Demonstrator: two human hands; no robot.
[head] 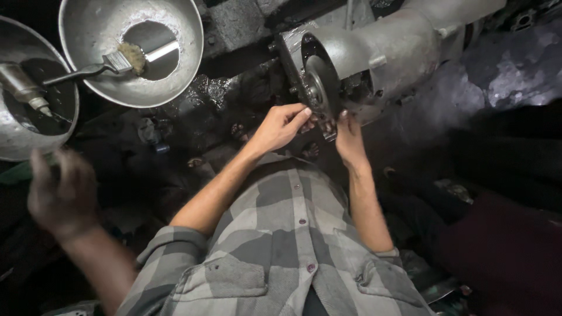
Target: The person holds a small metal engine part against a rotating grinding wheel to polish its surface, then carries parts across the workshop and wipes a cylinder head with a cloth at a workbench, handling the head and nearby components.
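— Hands? Part location?
— Left hand (280, 126) half curled, fingertips pinching rim of round dark metal disc (319, 88); right hand (348, 139) steadying beneath, grip possibly closed, view poor. Disc seated against grey cast housing (386, 52).
— Risks?
— Likely slip: greasy metal, oily fingers. Nearby: dented metal bowl (88, 70), bristle brush (111, 63).

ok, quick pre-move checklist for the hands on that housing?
1. Left hand on the round plate: ok, fingertips touch its edge.
2. Right hand at the plate's lower edge: ok, touching.
3. Plate seated flush on the grey housing: cannot tell, too dark.
4. Small parts between the fingers: cannot tell.
5. Brush parked in the pan: ok.
6. Another person's blurred hand away from the housing: ok.
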